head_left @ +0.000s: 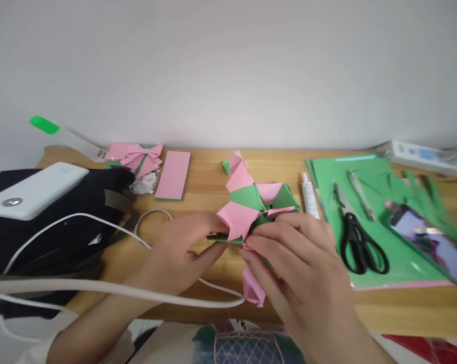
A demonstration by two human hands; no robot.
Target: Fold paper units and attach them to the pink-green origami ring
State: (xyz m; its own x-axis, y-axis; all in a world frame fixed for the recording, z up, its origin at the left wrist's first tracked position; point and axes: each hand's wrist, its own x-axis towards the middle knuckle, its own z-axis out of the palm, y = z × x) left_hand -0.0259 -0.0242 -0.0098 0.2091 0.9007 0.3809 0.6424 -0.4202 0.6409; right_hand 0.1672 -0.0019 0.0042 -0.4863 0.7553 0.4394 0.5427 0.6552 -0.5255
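Note:
A folded pink and green paper piece (247, 198) is held up above the wooden table, between both hands. My left hand (186, 247) pinches a green flap at its left side with thumb and fingers. On the right, my right hand (304, 268) has its fingers closed on the lower right part, near a small pink fold. Another pink part hangs down between the hands. The fingertips of my right hand are partly hidden by the paper.
Black scissors (359, 242) and a phone (429, 240) lie on green sheets (399, 270) at right, beside a white tube (309, 197). Pink cards (174, 174), a paper bow (142, 157) and a power bank (38, 188) are at left. A white cable (110, 287) crosses in front.

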